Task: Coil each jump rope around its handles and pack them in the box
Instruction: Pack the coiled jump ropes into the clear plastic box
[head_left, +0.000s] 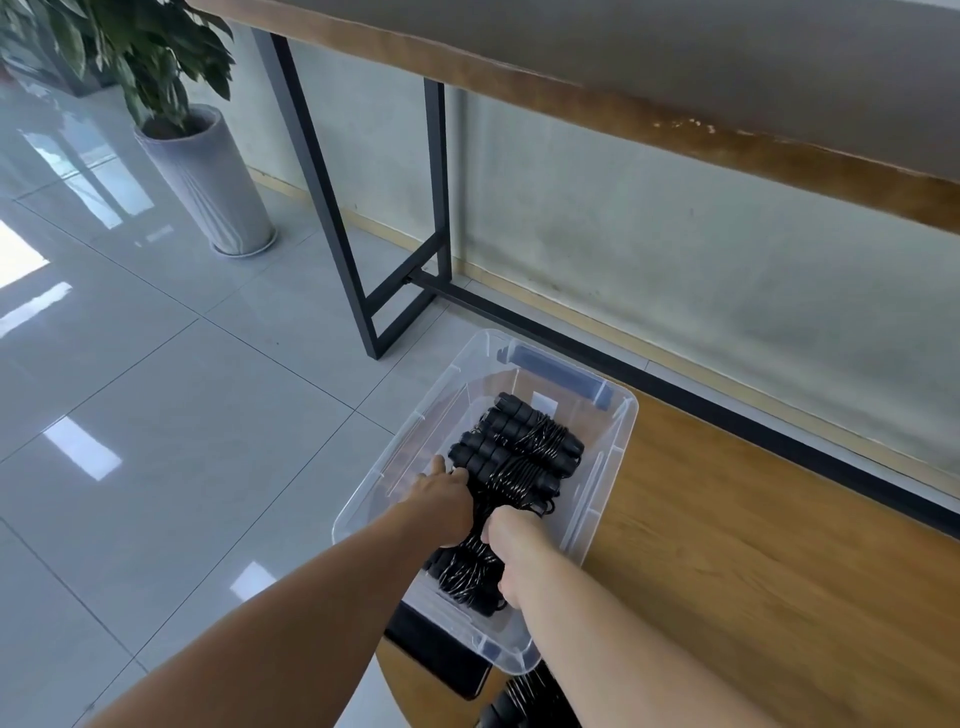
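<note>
Both our hands are down inside the clear plastic storage box (618, 447), which sits on a low wooden surface (753, 571). Our left hand (441, 504) and right hand (511, 535) grasp a coiled black jump rope bundle (470, 569), beside the packed black bundles (519, 452) already lying there. We judge loose coils could spring off the handles on letting go, or snag their neighbours. Another black rope (524, 696) waits at the box's near end; a potted plant (208, 176) stands well apart.
</note>
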